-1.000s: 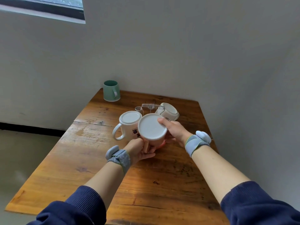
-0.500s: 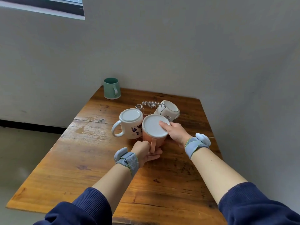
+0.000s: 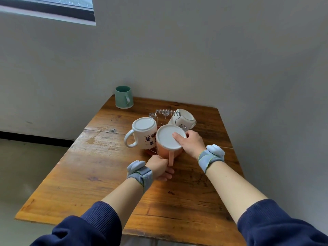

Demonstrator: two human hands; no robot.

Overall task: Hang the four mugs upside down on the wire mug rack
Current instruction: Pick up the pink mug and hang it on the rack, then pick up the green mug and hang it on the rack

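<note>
While inverted, pink mug between fingers.

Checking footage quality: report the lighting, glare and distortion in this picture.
Head view: soft, even daylight, faint shadows; mild sheen on the worn wooden table; wide-angle lens bends the walls and table edges; inverted orange mug and coiled wire rack stay sharp.

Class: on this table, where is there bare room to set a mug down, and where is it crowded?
Free: the near table in front of both arms, and the left strip between the green mug and the printed mug. Crowded: around the wire rack, where three mugs cluster.
</note>
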